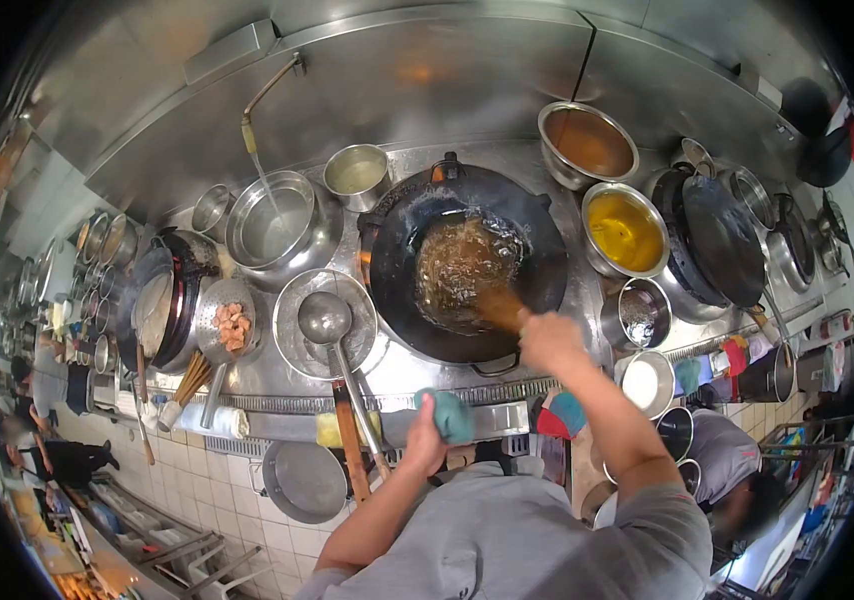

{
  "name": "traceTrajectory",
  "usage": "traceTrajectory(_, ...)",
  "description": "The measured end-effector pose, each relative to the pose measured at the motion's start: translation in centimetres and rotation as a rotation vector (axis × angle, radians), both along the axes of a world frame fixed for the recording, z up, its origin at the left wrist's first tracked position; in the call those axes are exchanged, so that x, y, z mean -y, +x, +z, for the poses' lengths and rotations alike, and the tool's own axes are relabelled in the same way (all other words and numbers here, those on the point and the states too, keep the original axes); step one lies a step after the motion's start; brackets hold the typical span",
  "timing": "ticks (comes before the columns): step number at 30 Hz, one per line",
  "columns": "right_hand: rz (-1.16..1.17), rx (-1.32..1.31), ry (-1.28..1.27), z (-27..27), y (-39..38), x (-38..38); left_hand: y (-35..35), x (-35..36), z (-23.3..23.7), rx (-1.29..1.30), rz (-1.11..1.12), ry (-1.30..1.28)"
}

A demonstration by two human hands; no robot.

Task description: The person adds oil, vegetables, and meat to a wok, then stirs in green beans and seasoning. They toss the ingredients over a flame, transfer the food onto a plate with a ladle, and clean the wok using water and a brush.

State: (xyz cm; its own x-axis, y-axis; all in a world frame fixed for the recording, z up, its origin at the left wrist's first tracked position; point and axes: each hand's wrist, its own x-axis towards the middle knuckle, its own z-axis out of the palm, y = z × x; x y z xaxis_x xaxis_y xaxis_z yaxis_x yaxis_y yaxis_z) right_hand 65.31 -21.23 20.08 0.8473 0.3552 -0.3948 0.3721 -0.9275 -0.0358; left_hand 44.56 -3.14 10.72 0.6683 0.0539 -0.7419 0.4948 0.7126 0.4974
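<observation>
My right hand [552, 343] is closed round a brown bamboo brush [500, 306] whose far end is in the black wok [397, 290]. Brownish, bubbling liquid [467, 265] swirls in the wok. My left hand [428, 436] grips a folded green cloth [453, 416] near the counter's front edge. To its left, a metal ladle [326, 318] rests over a round strainer bowl [287, 350], beside a wooden handle [349, 430].
A tap [248, 135] runs into a metal pot [282, 222] at the back left. Bowls of yellow oil [627, 232] and brown liquid [592, 145] stand right of the wok. Pink meat pieces [232, 327] lie on a skimmer. Another person [725, 455] bends down at the lower right.
</observation>
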Motion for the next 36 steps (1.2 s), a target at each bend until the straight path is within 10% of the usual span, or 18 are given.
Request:
traceTrajectory(5,-0.028,0.252,0.071,-4.7,10.3,-3.0,6.1,4.5,-1.6,-0.005,-0.096,-0.128)
traceTrajectory(12,0.158,0.158,0.252,-7.0,3.2,-5.2,10.1,8.9,-3.9,-0.04,0.355,-0.163)
traceTrajectory(19,0.046,0.136,-0.036,0.4,4.6,4.1,8.3,3.4,-5.5,0.032,0.301,0.103)
traceTrajectory(22,0.058,0.365,0.186,-6.2,11.1,1.2,8.0,0.7,-4.4,0.003,0.217,0.113)
traceTrajectory(29,-0.074,0.121,0.676,-11.2,4.9,-11.0,8.1,0.7,-5.1,0.046,0.26,0.112)
traceTrajectory(36,0.209,-0.116,0.385,-3.8,0.6,1.3,8.0,0.9,-4.6,0.007,0.245,0.186)
